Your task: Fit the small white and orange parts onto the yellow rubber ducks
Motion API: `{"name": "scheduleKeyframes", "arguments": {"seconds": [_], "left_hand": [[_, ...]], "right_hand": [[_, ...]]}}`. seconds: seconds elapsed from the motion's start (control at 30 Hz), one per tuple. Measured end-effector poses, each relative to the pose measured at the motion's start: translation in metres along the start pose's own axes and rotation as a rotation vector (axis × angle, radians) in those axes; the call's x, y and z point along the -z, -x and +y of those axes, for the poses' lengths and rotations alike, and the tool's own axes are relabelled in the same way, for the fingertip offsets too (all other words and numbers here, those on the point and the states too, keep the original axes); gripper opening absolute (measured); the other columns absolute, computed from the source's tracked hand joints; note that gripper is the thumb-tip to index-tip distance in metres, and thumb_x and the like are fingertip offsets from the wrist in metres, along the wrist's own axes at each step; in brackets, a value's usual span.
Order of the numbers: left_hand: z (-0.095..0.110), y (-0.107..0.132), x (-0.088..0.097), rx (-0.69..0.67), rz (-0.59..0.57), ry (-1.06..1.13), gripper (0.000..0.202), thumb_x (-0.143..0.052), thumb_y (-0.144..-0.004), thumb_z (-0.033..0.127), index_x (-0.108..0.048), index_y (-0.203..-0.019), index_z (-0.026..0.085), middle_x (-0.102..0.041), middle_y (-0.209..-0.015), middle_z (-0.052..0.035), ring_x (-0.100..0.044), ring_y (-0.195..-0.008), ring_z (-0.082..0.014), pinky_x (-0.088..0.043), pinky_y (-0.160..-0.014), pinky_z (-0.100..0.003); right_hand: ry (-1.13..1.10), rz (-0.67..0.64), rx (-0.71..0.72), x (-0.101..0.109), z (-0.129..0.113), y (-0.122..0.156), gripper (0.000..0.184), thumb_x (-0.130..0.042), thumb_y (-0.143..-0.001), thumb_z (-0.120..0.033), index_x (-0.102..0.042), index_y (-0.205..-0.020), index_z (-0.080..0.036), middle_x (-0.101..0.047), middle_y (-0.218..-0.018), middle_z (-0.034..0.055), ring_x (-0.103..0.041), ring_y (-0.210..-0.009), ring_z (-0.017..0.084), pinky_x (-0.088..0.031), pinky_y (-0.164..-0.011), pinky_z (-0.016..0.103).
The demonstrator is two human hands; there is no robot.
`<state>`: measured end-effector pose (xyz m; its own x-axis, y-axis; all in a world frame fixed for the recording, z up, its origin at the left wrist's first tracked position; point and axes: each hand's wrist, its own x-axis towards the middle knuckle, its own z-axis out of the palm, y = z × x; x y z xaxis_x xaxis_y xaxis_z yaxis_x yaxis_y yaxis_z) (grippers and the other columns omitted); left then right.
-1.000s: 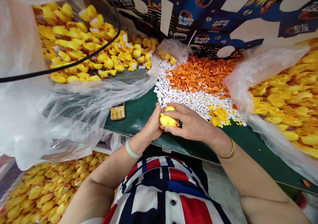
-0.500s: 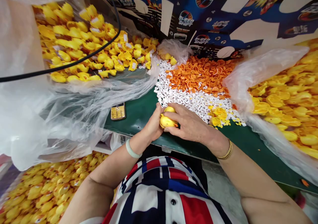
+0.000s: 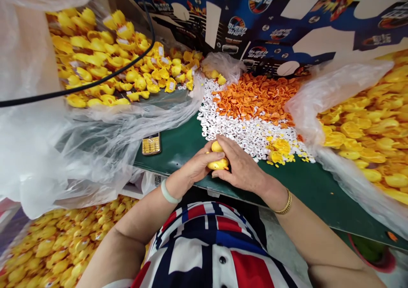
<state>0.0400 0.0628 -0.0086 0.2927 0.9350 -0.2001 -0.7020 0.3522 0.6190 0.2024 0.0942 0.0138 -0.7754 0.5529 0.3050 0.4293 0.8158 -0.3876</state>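
A small yellow toy duck (image 3: 218,164) is clasped between my two hands, just above the front edge of the green table (image 3: 178,145). My left hand (image 3: 198,165) holds it from the left, with the thumb laid across its top. From the right, my right hand (image 3: 239,164) curls round it, fingers over the far side and thumb underneath. Much of the duck is hidden by the fingers. Just beyond the hands lies a spread of small white eye pieces (image 3: 236,132), with a heap of orange beak-like pieces (image 3: 255,96) behind.
Yellow duck shells fill a plastic-lined heap (image 3: 105,54) at left and another (image 3: 366,126) at right. A keypad phone (image 3: 151,144) lies on the table. Several ducks (image 3: 70,237) fill a container below left. A black cable (image 3: 95,81) crosses the left side; printed cardboard (image 3: 236,24) stands behind.
My left thumb has come over the top of the duck. My right hand has shifted slightly left and closed further round it, and the duck has turned a little.
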Motion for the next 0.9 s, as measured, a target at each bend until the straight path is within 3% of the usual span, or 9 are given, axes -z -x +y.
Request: {"name": "scheduleKeyframes", "arguments": {"seconds": [0.13, 0.23, 0.3, 0.4, 0.5, 0.63, 0.77, 0.9], "left_hand": [[-0.001, -0.001, -0.002, 0.001, 0.018, -0.049, 0.050, -0.079, -0.062, 0.013, -0.063, -0.110, 0.019, -0.068, -0.096, -0.0011, -0.064, -0.083, -0.0165, -0.050, -0.077, -0.028], [-0.004, 0.000, -0.001, -0.029, 0.036, -0.066, 0.053, -0.078, -0.063, 0.014, -0.064, -0.113, 0.021, -0.068, -0.099, -0.0012, -0.064, -0.084, -0.0165, -0.049, -0.076, -0.028], [-0.006, 0.002, 0.001, -0.057, 0.018, -0.116, 0.058, -0.079, -0.065, 0.016, -0.063, -0.120, 0.024, -0.068, -0.101, -0.0015, -0.064, -0.087, -0.0173, -0.049, -0.077, -0.028], [-0.008, 0.004, 0.003, -0.088, -0.002, -0.251, 0.066, -0.081, -0.067, 0.019, -0.061, -0.130, 0.027, -0.068, -0.104, -0.0021, -0.063, -0.092, -0.0175, -0.049, -0.081, -0.028], [-0.010, 0.004, 0.004, -0.107, -0.038, -0.361, 0.074, -0.082, -0.068, 0.023, -0.056, -0.138, 0.028, -0.067, -0.110, -0.0027, -0.061, -0.095, -0.0183, -0.050, -0.084, -0.028], [-0.013, 0.005, 0.007, -0.150, -0.142, -0.539, 0.083, -0.079, -0.075, 0.032, -0.044, -0.149, 0.026, -0.064, -0.123, -0.0065, -0.060, -0.103, -0.0216, -0.049, -0.090, -0.031], [-0.017, 0.010, 0.010, -0.167, -0.178, -0.732, 0.079, -0.072, -0.083, 0.035, -0.037, -0.153, 0.025, -0.062, -0.130, -0.0089, -0.061, -0.106, -0.0234, -0.049, -0.094, -0.036], [-0.018, 0.013, 0.007, -0.180, -0.129, -0.744, 0.068, -0.073, -0.083, 0.033, -0.048, -0.146, 0.027, -0.064, -0.128, -0.0073, -0.060, -0.112, -0.0248, -0.046, -0.100, -0.038]], "right_hand": [[-0.003, 0.091, 0.023, -0.007, -0.004, 0.009, 0.102, -0.073, -0.084, -0.038, -0.007, -0.159, -0.019, -0.032, -0.158, 0.0190, -0.028, -0.148, 0.035, -0.034, -0.117, 0.061], [-0.064, 0.116, 0.047, -0.007, -0.005, 0.016, 0.099, -0.070, -0.086, -0.046, -0.007, -0.159, -0.021, -0.032, -0.158, 0.0180, -0.027, -0.149, 0.035, -0.032, -0.118, 0.062], [-0.130, 0.162, 0.013, -0.004, -0.003, 0.020, 0.092, -0.064, -0.089, -0.053, -0.012, -0.158, -0.022, -0.033, -0.158, 0.0180, -0.030, -0.147, 0.035, -0.032, -0.117, 0.061], [-0.202, 0.259, -0.129, 0.001, 0.002, 0.025, 0.071, -0.055, -0.093, -0.055, -0.032, -0.151, -0.021, -0.045, -0.148, 0.0184, -0.044, -0.137, 0.034, -0.039, -0.112, 0.057], [-0.309, 0.181, -0.269, 0.007, 0.003, 0.026, 0.057, -0.057, -0.093, -0.053, -0.047, -0.139, -0.020, -0.059, -0.132, 0.0155, -0.057, -0.122, 0.031, -0.047, -0.104, 0.051], [-0.502, 0.039, -0.391, 0.012, 0.003, 0.027, 0.058, -0.062, -0.090, -0.052, -0.048, -0.137, -0.021, -0.061, -0.130, 0.0122, -0.060, -0.116, 0.028, -0.050, -0.100, 0.045], [-0.606, 0.057, -0.483, 0.010, 0.005, 0.032, 0.054, -0.069, -0.083, -0.053, -0.055, -0.125, -0.021, -0.066, -0.111, 0.0074, -0.064, -0.098, 0.023, -0.053, -0.087, 0.038], [-0.558, 0.150, -0.507, 0.002, 0.005, 0.036, 0.047, -0.069, -0.081, -0.059, -0.059, -0.109, -0.022, -0.064, -0.095, 0.0030, -0.061, -0.083, 0.020, -0.053, -0.077, 0.035]]}}
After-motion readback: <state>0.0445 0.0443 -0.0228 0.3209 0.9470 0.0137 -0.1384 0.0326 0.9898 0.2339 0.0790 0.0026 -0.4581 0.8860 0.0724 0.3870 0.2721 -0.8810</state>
